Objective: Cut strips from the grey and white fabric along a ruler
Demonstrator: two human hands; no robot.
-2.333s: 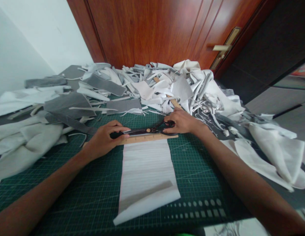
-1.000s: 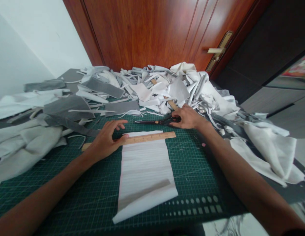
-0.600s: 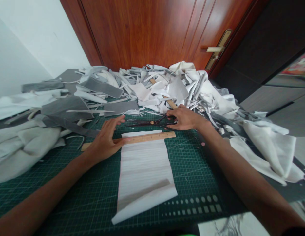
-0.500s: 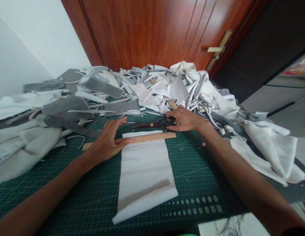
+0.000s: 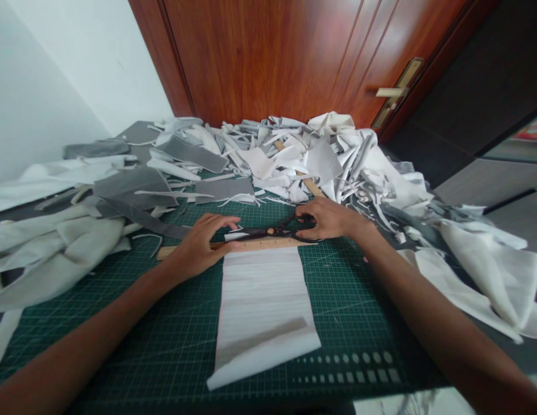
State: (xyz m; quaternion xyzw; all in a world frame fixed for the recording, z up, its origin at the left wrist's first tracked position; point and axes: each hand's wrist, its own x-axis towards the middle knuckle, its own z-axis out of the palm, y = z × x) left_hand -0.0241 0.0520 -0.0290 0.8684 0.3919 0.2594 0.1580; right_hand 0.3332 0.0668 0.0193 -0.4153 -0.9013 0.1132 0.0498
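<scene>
A long white fabric piece point(image 5: 263, 294) lies on the green cutting mat point(image 5: 350, 311), its near end folded over. Across its far end runs a wooden ruler point(image 5: 272, 244). My left hand point(image 5: 207, 239) holds the ruler down with the thumb, its other fingers arched beyond it. In my right hand point(image 5: 326, 218) are black scissors point(image 5: 270, 231), fingers in the handle loops. Their blades point left along the ruler's far edge, over the end of the fabric, with the tips close to my left fingers. A bit of white fabric shows by the tips; the blades hide the rest.
Grey and white fabric scraps point(image 5: 329, 158) are heaped along the back, with another wooden strip point(image 5: 310, 184) among them. Crumpled cream fabric point(image 5: 78, 253) lies at left, white cloth point(image 5: 488, 276) at right. A wooden door point(image 5: 268, 57) stands behind.
The scissors have come nearer to the ruler and now lie along it, covering most of the fabric end beyond it. My left hand stays on the ruler. The view has shifted slightly.
</scene>
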